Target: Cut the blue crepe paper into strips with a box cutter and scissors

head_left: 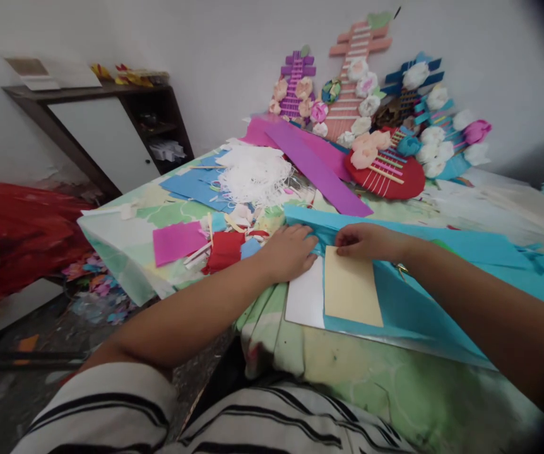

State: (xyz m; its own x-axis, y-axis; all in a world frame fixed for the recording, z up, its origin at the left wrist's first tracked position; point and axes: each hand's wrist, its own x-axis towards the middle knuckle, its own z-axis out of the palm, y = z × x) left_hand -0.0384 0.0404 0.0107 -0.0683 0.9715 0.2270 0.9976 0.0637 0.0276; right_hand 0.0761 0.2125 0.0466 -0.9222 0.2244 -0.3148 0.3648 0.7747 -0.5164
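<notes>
My left hand (289,250) lies palm down on the edge of a large turquoise foam sheet (423,296), fingers bent and pressing it to the table. My right hand (365,241) pinches the same sheet's crumpled fold just to the right, fingertips touching the top edge of a cream card (351,287) lying on the sheet. A white sheet (306,296) shows under the turquoise one by my left wrist.
Red, pink and blue paper scraps (206,243), a heap of white strips (254,173) and a long purple strip (317,167) lie farther back. Finished paper-flower crafts (376,113) lean on the wall. A dark cabinet (106,126) stands left; the table edge (125,277) drops off at left.
</notes>
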